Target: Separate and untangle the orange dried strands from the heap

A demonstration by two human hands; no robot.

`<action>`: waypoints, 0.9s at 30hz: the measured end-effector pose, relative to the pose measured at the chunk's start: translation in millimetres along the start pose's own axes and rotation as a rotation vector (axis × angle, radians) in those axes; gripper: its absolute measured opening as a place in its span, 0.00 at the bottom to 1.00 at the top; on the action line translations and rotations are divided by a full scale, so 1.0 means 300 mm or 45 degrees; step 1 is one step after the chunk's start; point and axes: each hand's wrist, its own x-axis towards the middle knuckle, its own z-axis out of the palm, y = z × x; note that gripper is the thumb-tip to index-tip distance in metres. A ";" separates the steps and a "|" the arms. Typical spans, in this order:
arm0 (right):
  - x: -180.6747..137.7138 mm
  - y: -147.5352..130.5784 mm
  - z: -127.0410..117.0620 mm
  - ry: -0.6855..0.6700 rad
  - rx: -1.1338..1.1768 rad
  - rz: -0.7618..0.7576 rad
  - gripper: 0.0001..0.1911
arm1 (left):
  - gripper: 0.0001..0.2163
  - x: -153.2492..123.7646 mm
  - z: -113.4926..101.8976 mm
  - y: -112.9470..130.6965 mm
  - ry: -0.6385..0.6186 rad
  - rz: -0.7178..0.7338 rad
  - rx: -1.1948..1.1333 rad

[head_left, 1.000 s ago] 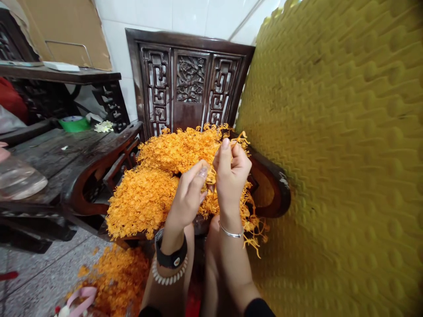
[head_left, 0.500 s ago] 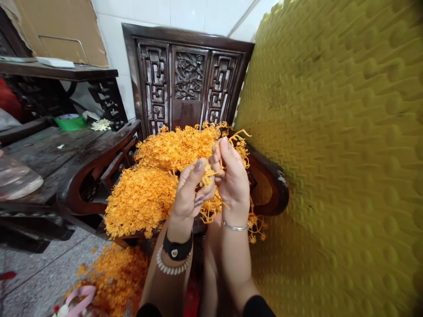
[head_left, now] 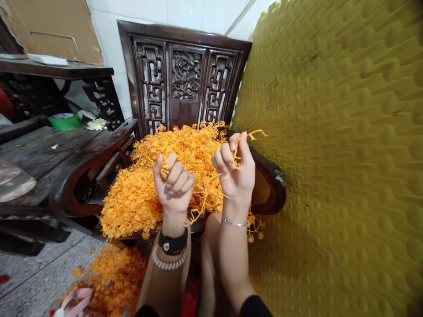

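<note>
A big heap of small orange plastic pieces (head_left: 155,185) covers the seat of a dark carved wooden chair (head_left: 185,75). My left hand (head_left: 173,182) is closed in a fist on a small clump of orange pieces, raised over the heap's front. My right hand (head_left: 236,169) is closed too, pinching an orange strand (head_left: 254,133) that sticks up past the fingertips. Thin orange strands hang between and below the two hands. A black watch and a bead bracelet sit on the left wrist, a thin bangle on the right.
A tall yellow embossed foam sheet (head_left: 337,154) fills the right side, close to my right hand. Loose orange pieces (head_left: 112,277) lie on the speckled floor below the chair. A dark wooden bench (head_left: 49,154) at left carries a green tape roll (head_left: 62,122).
The hands, close together and working one clump a second ago, have pulled apart. Each now grips its own bit of orange material, the left moved left, the right slightly right.
</note>
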 end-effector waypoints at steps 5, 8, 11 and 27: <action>-0.021 0.013 0.020 -0.051 -0.224 0.020 0.16 | 0.18 -0.010 0.012 0.016 -0.203 -0.354 0.181; -0.036 0.004 0.021 -0.075 -0.221 0.062 0.15 | 0.16 -0.025 0.022 0.016 -0.213 -0.394 0.318; -0.046 -0.020 0.020 -0.053 -0.160 0.090 0.16 | 0.12 -0.035 0.021 0.017 -0.263 -0.350 0.460; -0.044 0.001 0.041 0.198 0.092 -0.077 0.14 | 0.12 -0.045 0.042 0.014 -0.280 0.011 0.830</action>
